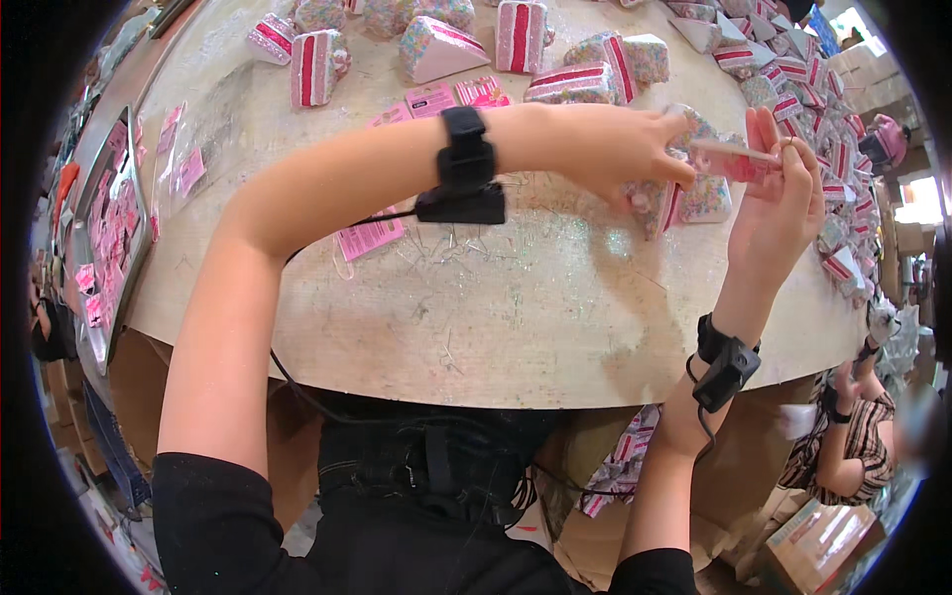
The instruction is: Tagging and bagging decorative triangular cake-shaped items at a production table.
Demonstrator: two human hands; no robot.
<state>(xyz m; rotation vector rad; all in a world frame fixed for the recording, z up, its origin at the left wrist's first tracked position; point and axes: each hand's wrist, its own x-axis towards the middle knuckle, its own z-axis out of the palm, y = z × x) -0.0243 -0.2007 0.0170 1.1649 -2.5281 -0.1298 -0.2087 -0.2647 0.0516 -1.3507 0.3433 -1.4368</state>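
Black sleeve foremost; left hand, fingers parted by cake slice, hold unclear from here; right hand pinching blurred pink item.

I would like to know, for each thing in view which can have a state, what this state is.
Left hand, fingers apart, near cake slices; contact unclear
Right hand, raised, pinching pink item
Pink item, blurred, held
Cake slices, partly hidden
Pink card, flat on tabletop
Metal tray, strewn with pink pieces
Slice pile, heaped
Wrist straps, fastened

Left grip stretches rightward, splayed, beside pinching right grip.
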